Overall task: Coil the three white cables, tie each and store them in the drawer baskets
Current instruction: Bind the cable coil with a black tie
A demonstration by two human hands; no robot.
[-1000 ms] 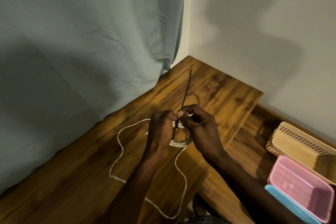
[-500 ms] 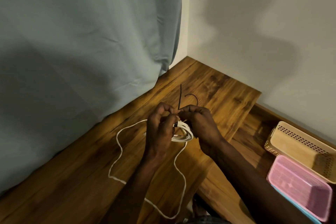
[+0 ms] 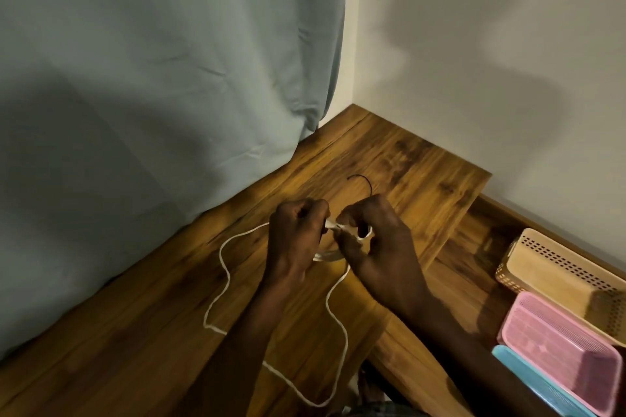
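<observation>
Both hands work above the middle of the wooden bench, near its right edge. The left hand is clenched around the coiled part of the white cable, with fingers curled and knuckles up. The right hand pinches the same coil from the right side, thumb and fingers closed on the white loops between the two hands. Part of the coil shows as a pale band below and between the hands.

The uncoiled length of the cable lies on the bench: it leaves the coil on the left, runs in a loose bend toward the left, passes under the left forearm, curves along the near edge, and returns upward to the coil.

A thin black tie lies curved on the bench just beyond the right hand, toward the far right corner. Whether it touches the coil cannot be determined.

To the right of the bench, on a lower level, three baskets sit side by side: a beige basket farthest, a pink basket next, and a blue basket nearest. A grey-green curtain hangs along the left edge of the bench
</observation>
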